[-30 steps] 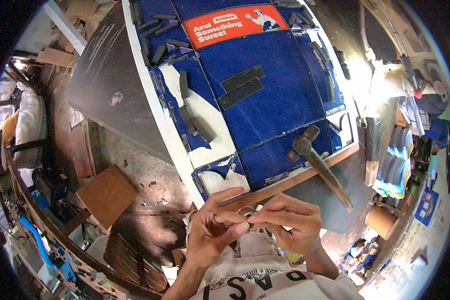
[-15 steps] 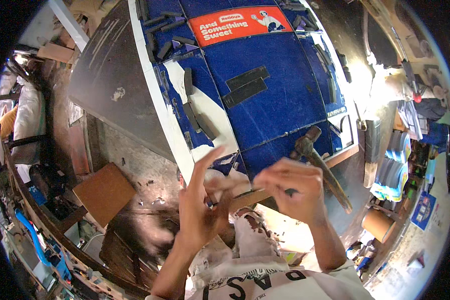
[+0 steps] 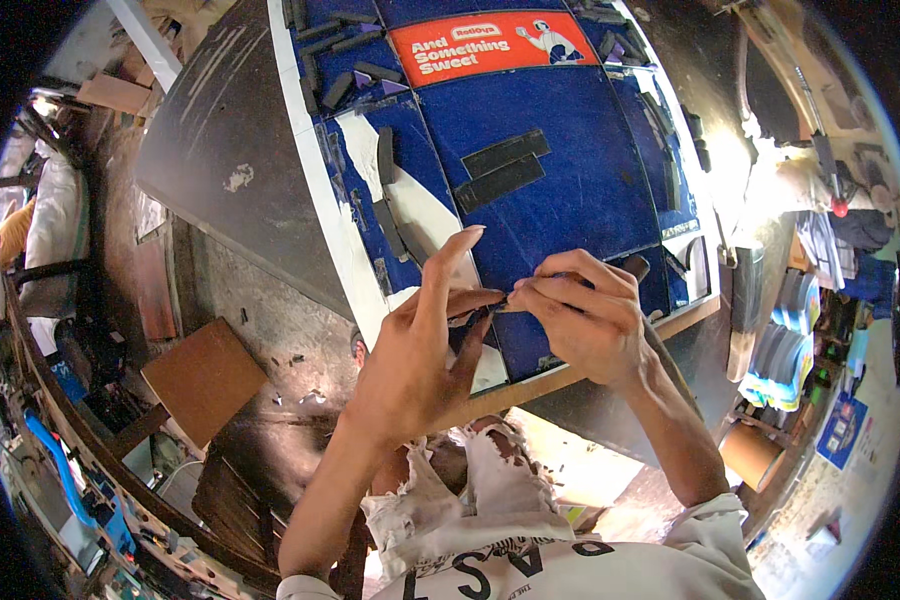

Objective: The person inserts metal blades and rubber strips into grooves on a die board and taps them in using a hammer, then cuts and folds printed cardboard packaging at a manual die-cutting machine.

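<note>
Both my hands meet over the near edge of a blue panelled board with a white border. My left hand has its index finger raised, while the other fingers close toward the thumb at a small dark bit. My right hand pinches at the same spot, its fingertips touching or nearly touching the left's. What they hold is too small and covered to name. Just beyond the right hand lies a hammer, mostly hidden by that hand and forearm. Two black flat strips lie mid-board.
Black foam-like pieces cluster at the board's far left, and more lie along its right side. A red printed panel crosses the far part. A brown square board stands at left. Stacked colourful sheets are at right.
Both hands have moved forward over the board's near edge, and their fingertips have come together. The right hand now covers much of the hammer. The view has shifted slightly.
</note>
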The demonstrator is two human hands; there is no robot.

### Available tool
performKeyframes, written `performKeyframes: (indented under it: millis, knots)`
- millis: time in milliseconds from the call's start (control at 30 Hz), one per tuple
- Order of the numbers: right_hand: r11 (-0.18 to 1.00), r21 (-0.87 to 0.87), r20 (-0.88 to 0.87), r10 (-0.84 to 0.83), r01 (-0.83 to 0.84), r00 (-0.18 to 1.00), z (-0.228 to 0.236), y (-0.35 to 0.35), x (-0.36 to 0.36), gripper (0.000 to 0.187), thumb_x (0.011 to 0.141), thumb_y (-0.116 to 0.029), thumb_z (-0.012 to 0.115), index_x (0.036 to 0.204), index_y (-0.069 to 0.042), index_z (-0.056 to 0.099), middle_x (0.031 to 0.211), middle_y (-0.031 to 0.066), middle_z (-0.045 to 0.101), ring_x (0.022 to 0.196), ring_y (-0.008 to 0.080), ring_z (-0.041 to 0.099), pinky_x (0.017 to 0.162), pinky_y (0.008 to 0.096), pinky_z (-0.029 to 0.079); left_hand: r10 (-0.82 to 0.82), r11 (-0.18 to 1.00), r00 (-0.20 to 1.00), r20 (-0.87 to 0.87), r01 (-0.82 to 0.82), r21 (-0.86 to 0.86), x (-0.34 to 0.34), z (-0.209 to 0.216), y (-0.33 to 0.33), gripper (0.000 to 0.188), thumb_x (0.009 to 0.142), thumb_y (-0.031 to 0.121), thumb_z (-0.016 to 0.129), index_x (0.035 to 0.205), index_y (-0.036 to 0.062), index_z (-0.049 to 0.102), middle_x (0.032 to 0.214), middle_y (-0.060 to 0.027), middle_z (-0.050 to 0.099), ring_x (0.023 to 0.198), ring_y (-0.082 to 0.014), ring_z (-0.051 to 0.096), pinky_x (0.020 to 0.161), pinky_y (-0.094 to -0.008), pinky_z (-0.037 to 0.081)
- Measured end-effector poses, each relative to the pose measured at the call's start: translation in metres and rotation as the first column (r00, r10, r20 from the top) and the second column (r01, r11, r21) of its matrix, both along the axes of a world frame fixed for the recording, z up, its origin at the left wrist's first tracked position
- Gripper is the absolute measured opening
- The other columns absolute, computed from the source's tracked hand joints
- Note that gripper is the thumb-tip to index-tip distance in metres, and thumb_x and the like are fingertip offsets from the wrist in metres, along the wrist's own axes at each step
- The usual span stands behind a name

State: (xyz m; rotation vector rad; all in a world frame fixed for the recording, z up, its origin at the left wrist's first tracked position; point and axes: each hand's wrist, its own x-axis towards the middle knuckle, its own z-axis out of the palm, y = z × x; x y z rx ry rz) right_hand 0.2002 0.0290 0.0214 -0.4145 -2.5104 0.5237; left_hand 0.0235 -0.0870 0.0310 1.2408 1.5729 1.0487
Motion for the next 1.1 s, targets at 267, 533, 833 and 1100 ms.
performKeyframes:
  millis: [267,533,833,1100]
  knots:
    - [0.997,-0.080,0.021,-0.007,0.009,1.000,0.003,0.005,0.000,0.019,0.065,0.001,0.082,0.082,-0.002,0.074,0.082,0.0060,0.073,0.081,0.0211,0.069,0.063,0.0322,0.056,-0.089,0.996,0.987,-0.137,0.089,-0.006,-0.006,0.007,0.008,0.081,0.089,-0.002,0.066,0.154,0.0178,0.023,0.102,-0.0179,0.074,0.102,-0.0380,0.070,0.086,-0.0447,0.058]
    - [0.997,-0.072,0.035,-0.030,0.032,0.999,0.000,0.010,0.002,0.017,0.065,-0.008,0.073,0.082,-0.011,0.075,0.085,-0.0012,0.072,0.087,0.0166,0.066,0.068,0.0320,0.055,-0.062,0.996,0.986,-0.156,0.071,0.052,0.002,0.004,0.003,0.080,0.087,-0.011,0.064,0.154,0.0135,0.030,0.104,-0.0204,0.072,0.098,-0.0294,0.073,0.086,-0.0372,0.059]
    - [0.996,-0.093,0.114,-0.001,0.012,0.993,0.011,0.010,0.012,0.020,0.069,-0.010,0.075,0.089,-0.014,0.075,0.095,-0.0042,0.072,0.095,0.0175,0.064,0.083,0.0358,0.053,-0.023,0.931,0.901,-0.433,0.177,0.319,0.009,-0.030,-0.004,0.071,0.082,-0.008,0.074,0.142,-0.0009,0.037,0.113,-0.0146,0.072,0.098,-0.0231,0.074,0.086,-0.0331,0.058]
    - [0.631,-0.021,0.435,-0.692,0.775,0.576,0.053,-0.056,0.126,0.039,0.078,-0.011,0.080,0.110,-0.004,0.060,0.097,0.0155,0.061,0.088,0.0356,0.062,0.081,0.0426,0.049,0.061,0.860,0.836,-0.545,0.233,0.454,0.013,-0.028,-0.012,0.058,0.075,-0.018,0.067,0.131,-0.0142,0.050,0.120,-0.0250,0.066,0.100,-0.0324,0.070,0.084,-0.0323,0.059]
